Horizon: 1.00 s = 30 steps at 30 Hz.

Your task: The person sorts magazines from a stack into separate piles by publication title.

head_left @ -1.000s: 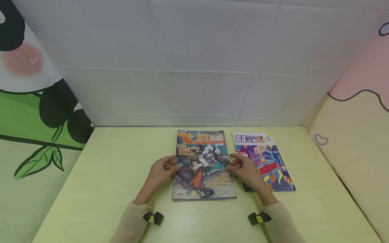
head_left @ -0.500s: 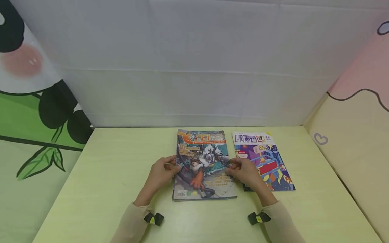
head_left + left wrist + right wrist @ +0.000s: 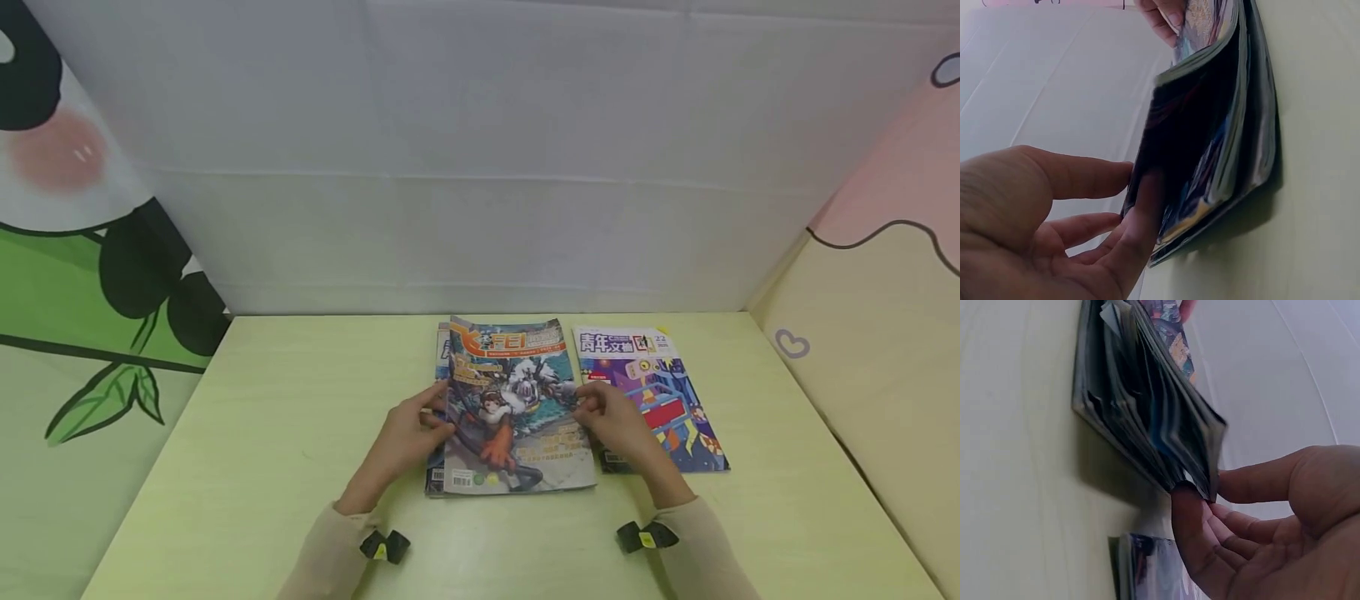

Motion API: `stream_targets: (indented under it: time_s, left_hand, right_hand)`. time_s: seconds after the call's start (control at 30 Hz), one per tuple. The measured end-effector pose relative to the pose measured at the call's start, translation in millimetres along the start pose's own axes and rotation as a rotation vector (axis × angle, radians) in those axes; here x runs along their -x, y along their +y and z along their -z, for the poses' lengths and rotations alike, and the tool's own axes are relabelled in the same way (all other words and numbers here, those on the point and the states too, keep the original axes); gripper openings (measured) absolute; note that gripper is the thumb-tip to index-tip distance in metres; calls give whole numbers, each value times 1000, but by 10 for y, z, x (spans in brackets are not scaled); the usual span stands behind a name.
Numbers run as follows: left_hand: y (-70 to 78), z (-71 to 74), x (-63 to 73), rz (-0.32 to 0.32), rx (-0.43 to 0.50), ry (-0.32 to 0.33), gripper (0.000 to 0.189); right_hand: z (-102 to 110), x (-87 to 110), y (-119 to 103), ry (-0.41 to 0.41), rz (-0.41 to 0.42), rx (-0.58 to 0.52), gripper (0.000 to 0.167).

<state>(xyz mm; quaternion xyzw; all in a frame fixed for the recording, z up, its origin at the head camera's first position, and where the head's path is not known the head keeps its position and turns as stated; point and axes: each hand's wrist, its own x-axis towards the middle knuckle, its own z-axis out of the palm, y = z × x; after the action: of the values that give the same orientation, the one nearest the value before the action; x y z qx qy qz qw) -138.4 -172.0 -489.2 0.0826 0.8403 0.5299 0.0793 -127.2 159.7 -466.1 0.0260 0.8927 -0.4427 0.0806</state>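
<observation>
A magazine [image 3: 517, 408] with a figure in orange on its cover is pinched at both side edges, by my left hand [image 3: 408, 429] and my right hand [image 3: 617, 421]. In the left wrist view, the left thumb and fingers [image 3: 1141, 219] take its raised edge, which stands apart from the magazines beneath. The right wrist view has the thumb above the edge and a finger [image 3: 1190, 519] under it. Below lies a second magazine [image 3: 435, 471], its left strip showing and the rest covered. How many lie in the stack I cannot tell.
A purple magazine [image 3: 678, 408] with a white title band lies on the pale yellow table [image 3: 300, 450], right of the stack and partly behind the right hand. A white wall [image 3: 487, 233] rises at the table's far edge. Printed side panels [image 3: 870, 350] flank it.
The top magazine has shifted to the right and its near side has lifted, uncovering the left strip of the magazine below. Both hands moved right with it. The purple magazine stayed put.
</observation>
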Motion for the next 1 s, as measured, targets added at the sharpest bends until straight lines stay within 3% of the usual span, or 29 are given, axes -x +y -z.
stream_targets:
  time_s: [0.23, 0.47, 0.67, 1.0]
  left_hand:
    - [-37, -19, 5, -8, 68, -44, 78]
    - [-66, 20, 2, -13, 102, -40, 80]
    - [-62, 62, 9, 26, 125, -26, 80]
    - [-56, 333, -8, 66, 161, -28, 82]
  right_hand:
    - [50, 39, -89, -15, 0, -79, 36]
    - [57, 60, -137, -37, 4, -111, 39]
    - [33, 32, -120, -9, 28, -123, 40]
    - [-125, 14, -301, 28, 33, -255, 40]
